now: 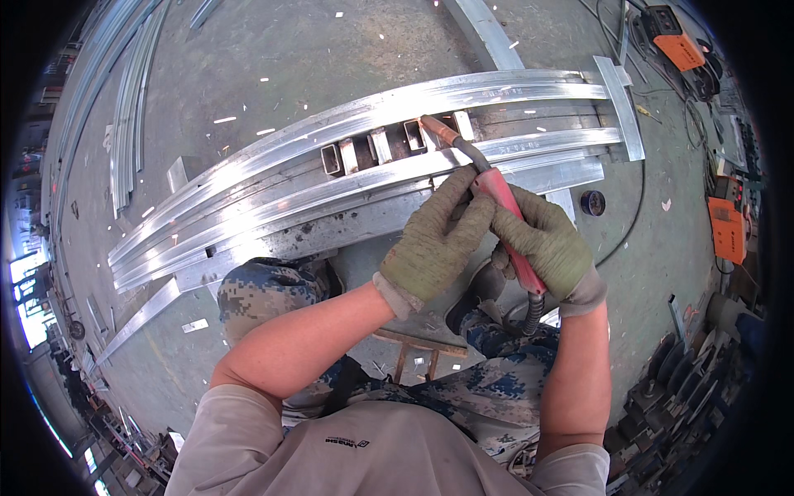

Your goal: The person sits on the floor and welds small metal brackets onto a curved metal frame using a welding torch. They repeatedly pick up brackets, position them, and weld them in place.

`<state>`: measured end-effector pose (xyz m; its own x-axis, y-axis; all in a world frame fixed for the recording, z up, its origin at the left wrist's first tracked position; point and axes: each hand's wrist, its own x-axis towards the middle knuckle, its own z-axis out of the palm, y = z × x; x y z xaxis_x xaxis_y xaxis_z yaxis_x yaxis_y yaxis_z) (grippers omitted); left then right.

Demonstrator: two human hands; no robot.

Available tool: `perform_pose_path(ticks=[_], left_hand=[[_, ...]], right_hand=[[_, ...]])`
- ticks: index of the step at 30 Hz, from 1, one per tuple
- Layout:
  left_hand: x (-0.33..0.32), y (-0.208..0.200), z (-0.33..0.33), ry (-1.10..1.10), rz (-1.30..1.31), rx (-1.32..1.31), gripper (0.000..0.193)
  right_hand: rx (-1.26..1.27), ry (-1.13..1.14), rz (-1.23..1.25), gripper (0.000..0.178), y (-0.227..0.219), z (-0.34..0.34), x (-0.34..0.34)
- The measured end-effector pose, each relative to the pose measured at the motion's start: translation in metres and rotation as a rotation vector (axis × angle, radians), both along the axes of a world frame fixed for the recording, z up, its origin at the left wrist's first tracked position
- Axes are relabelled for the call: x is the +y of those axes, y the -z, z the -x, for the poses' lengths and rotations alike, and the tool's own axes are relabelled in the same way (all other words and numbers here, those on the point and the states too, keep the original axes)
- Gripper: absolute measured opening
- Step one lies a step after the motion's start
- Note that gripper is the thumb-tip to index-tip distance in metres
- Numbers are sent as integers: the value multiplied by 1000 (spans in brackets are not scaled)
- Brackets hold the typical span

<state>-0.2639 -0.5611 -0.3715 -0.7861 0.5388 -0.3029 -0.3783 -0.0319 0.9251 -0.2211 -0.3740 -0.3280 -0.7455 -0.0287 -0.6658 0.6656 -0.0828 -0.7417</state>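
Observation:
A red-handled welding torch (517, 236) slants up and left, its copper-coloured nozzle close to a row of short metal tube pieces (379, 145). These pieces sit between two long, shiny metal rails (347, 116). Wearing a green work glove, my right hand (552, 244) is wrapped round the torch handle. My left hand (442, 236), gloved alike, lies against the front of the handle and the torch neck; its fingers are bent over there and partly overlap the right glove. Small bright specks show around the rails and on the floor.
A flat metal bar (620, 107) crosses the rails' right end. Orange machines (728, 227) with cables stand at the right. A small dark round tin (592, 202) is near the rails. Long metal profiles (136, 107) lie at the left. A small wooden stool (422, 343) is below me.

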Motion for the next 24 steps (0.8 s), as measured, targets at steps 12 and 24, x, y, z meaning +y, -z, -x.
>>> perform_pose_path(ticks=[12, 24], left_hand=[[-3, -7, 2, 27, -1, -33, 41], [-3, -4, 1, 11, 19, 11, 43]], right_hand=[[3, -12, -45, 59, -7, 0, -9], [24, -21, -70, 59, -8, -2, -10]])
